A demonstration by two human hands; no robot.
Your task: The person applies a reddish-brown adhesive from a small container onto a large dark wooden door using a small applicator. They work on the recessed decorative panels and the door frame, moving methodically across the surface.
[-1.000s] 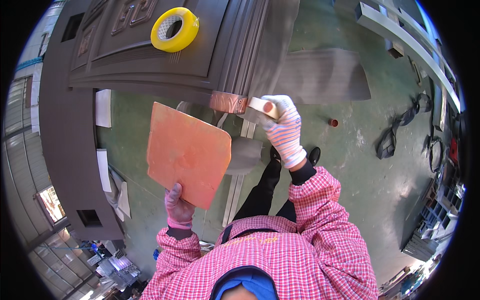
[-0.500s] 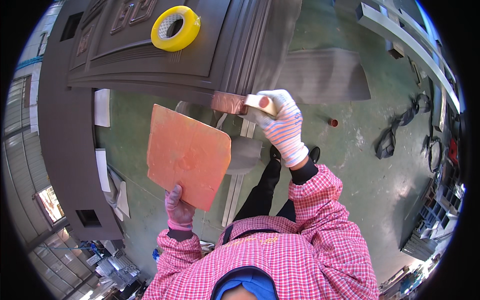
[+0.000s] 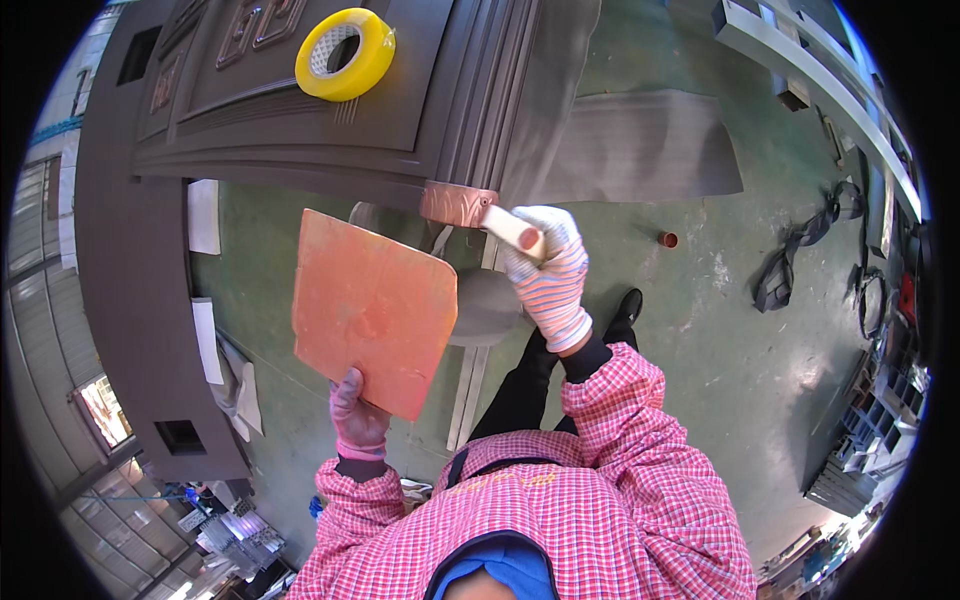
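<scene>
My left hand (image 3: 358, 412), in a pinkish glove, grips the lower edge of a flat, reddish-orange board (image 3: 375, 310) with its thumb on top. A faint round smear shows on the board's face. My right hand (image 3: 550, 270), in a white striped glove, is closed round the pale handle of a wide paintbrush (image 3: 458, 205). The brush's head is streaked copper-brown and lies against the lower right corner of a dark brown panelled door (image 3: 300, 150). Its bristles are hidden or cannot be made out. On the door lies a roll of yellow tape (image 3: 375, 60).
A long dark frame piece (image 3: 130, 300) runs down the left. A grey sheet (image 3: 650, 150) lies on the green floor beyond my right hand. Further right are a small copper-coloured cup (image 3: 668, 240), a dark strap (image 3: 800, 250) and metal bars (image 3: 810, 70).
My right hand has drawn slightly toward my body and a little left, and the brush handle slants more downward. The board in my left hand has barely moved.
</scene>
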